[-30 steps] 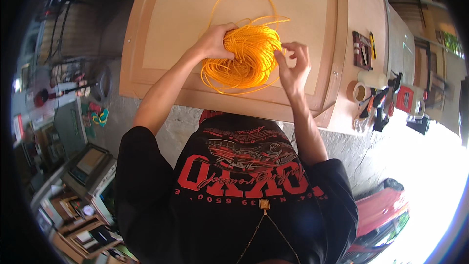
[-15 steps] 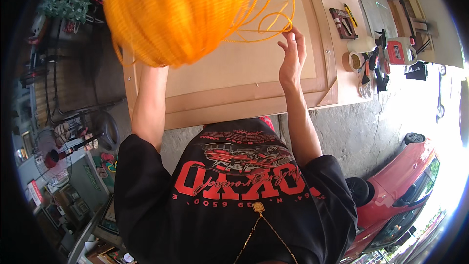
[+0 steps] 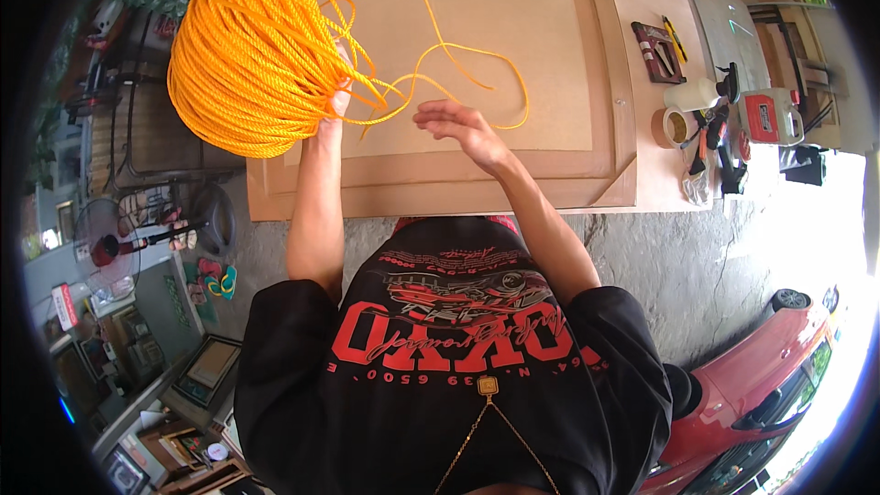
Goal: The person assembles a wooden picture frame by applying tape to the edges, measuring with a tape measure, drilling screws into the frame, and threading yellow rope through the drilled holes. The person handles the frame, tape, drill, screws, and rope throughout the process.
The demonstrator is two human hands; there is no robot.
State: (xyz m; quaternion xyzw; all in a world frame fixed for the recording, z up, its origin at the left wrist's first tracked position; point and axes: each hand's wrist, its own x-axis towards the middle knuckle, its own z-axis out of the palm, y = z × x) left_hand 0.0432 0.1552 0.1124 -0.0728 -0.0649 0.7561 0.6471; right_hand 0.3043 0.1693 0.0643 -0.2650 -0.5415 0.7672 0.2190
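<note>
Head view: left hand lifts one orange rope coil up close to the camera, fingers clenched on its lower right edge, likely so strands fall free. Right hand hangs spread open, holding nothing, just below one loose loop trailing over the board.

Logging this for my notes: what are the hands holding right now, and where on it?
The left hand grips the orange rope coil at its lower right edge, lifted up. The right hand is open, holding nothing, beside the loose strands.
</note>
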